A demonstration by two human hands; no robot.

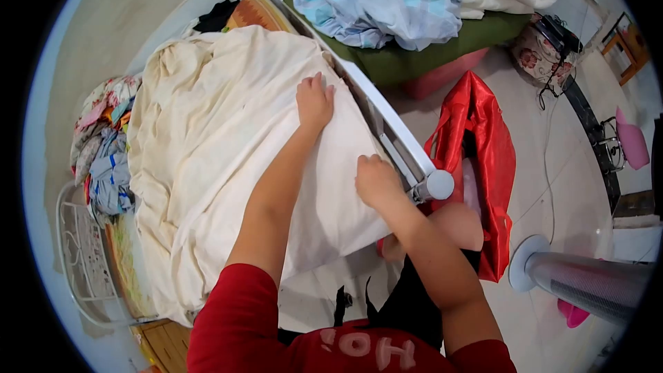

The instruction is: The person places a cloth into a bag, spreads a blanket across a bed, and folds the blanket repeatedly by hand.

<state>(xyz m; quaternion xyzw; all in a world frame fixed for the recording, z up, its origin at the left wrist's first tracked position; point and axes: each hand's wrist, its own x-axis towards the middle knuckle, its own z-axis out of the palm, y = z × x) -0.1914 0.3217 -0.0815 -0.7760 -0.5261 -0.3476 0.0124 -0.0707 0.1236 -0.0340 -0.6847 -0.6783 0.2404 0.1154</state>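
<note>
A cream bed sheet (pixel 228 117) lies over the bed, wrinkled toward the far left and smoother near its right edge. My left hand (pixel 315 101) rests on the sheet close to the far right side, fingers stretched and lying on the cloth. Nearer to me, my right hand (pixel 378 181) is closed at the sheet's right edge, its fingers curled onto the fabric; the fingertips are hidden. Just right of both hands runs the white bed rail (pixel 387 114), ending in a round post cap (pixel 439 184).
Right of the rail stands a red bag (pixel 494 186), with a tower fan (pixel 580 280) nearby. Blue bedding (pixel 387 0) is piled on a green surface (pixel 407 62) beyond. Clothes (pixel 110 166) lie heaped at the left, above a white metal frame (pixel 65 255).
</note>
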